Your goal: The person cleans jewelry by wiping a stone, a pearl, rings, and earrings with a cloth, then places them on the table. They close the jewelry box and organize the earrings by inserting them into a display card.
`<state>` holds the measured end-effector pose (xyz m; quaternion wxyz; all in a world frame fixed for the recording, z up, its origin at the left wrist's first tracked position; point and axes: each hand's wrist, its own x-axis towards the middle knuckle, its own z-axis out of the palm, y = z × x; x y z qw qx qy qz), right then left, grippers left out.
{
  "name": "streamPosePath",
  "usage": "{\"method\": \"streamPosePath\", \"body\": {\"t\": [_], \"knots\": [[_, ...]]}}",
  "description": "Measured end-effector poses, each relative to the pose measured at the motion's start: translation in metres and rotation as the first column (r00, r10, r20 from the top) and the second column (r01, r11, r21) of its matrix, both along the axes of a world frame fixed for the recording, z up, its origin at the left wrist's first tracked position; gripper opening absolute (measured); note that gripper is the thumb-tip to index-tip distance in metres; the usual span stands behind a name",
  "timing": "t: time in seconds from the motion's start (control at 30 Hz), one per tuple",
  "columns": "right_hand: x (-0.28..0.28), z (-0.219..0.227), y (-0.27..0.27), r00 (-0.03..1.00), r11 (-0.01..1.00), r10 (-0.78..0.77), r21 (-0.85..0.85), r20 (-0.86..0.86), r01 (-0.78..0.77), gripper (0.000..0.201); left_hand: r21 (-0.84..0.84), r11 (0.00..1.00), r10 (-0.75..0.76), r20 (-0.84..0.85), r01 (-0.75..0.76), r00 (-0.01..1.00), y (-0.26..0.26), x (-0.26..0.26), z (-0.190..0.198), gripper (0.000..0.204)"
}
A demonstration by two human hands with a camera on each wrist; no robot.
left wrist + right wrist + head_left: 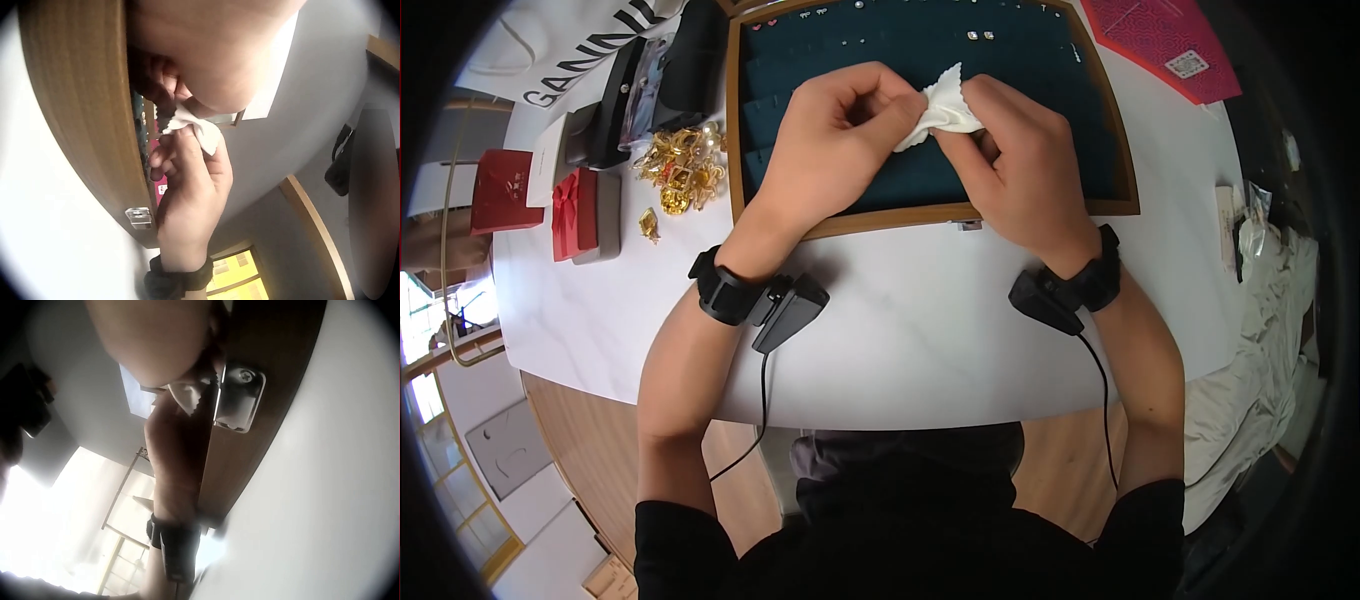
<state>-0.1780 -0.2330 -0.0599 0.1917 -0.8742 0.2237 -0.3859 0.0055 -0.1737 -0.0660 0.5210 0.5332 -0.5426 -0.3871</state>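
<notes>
Head view: small cloth pinched between both hands

At the far left of the fingers, on the desk [900, 340], lie a red box [505, 190] and a bow-tied box [573, 215]. Nearer to them come a heap of gold jewelry [678, 165] and, just apart from it, one loose gold piece [649, 225].

The left hand [835, 140] is bent over the case [910, 217], its thumb and forefinger closed on one side of the white cloth [943, 108]. The cloth is bunched between the two hands, above the dark lining. The right hand [1030, 150] pinches the other side, thumb below and forefinger above, with hardly any gap. Whether the folds hide a small piece cannot be told; the left wrist view shows only cloth at the fingertips.

Beyond the fingers, small earrings [980, 36] sit in the lining; below the right hand is the metal clasp [967, 226], and farther right, past the case, a pink bag [1165, 45].

The step in hand looks like rubbing something small clean in the cloth. The next move seems to call for a firm pinch on one side while the other eases the folds open over the lining, so nothing tiny drops out.
</notes>
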Motion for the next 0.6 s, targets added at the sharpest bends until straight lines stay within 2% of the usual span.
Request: {"method": "streamPosePath", "body": {"t": [0.03,0.07,0.1,0.13,0.2,0.27,0.33,0.4,0.47,0.53,0.6], "knots": [[0.000,0.001,0.000,1.000,1.000,0.005,-0.002,0.000,-0.005,0.011,-0.002,1.000,0.005,0.000,-0.005,1.000,0.000,0.001,0.003,0.014],[0.000,0.002,0.000,0.999,1.000,-0.005,0.025,-0.046,0.006,0.012,-0.076,0.997,0.026,0.262,-0.006,0.965,0.001,0.004,0.008,0.013],[0.000,0.002,0.000,0.996,0.998,-0.015,0.051,-0.090,0.020,0.013,-0.144,0.989,0.062,0.504,0.013,0.861,0.001,0.007,0.014,0.012],[0.000,0.003,0.000,0.996,0.999,-0.015,0.049,-0.088,0.019,0.013,-0.146,0.989,0.064,0.506,0.012,0.860,0.003,0.016,0.026,0.012],[-0.001,0.002,-0.001,0.995,0.993,-0.016,0.112,-0.097,0.027,0.015,0.001,1.000,0.001,0.836,-0.003,0.549,0.010,0.045,0.058,0.015],[-0.001,0.001,-0.001,0.994,0.993,-0.015,0.118,-0.106,0.028,0.015,0.074,0.980,0.057,0.788,-0.187,0.613,0.021,0.066,0.081,0.017],[0.000,0.002,-0.001,0.994,0.992,-0.005,0.122,-0.108,0.018,0.014,0.103,0.953,0.052,0.870,-0.284,0.489,0.033,0.087,0.095,0.019],[0.000,0.001,0.000,0.992,0.993,0.016,0.122,-0.125,0.000,0.013,0.128,0.938,0.035,0.889,-0.321,0.456,0.037,0.114,0.098,0.021],[0.000,0.000,0.000,0.991,0.991,0.024,0.135,-0.129,-0.006,0.013,0.167,0.893,-0.006,0.933,-0.418,0.360,0.038,0.132,0.096,0.021],[0.000,0.000,-0.001,0.990,0.989,0.032,0.146,-0.135,-0.012,0.013,0.194,0.870,-0.021,0.933,-0.453,0.361,0.038,0.144,0.088,0.020],[0.000,-0.001,-0.001,0.989,0.986,0.031,0.166,-0.141,-0.007,0.013,0.147,0.871,0.005,0.951,-0.469,0.308,0.039,0.151,0.080,0.017]]}}
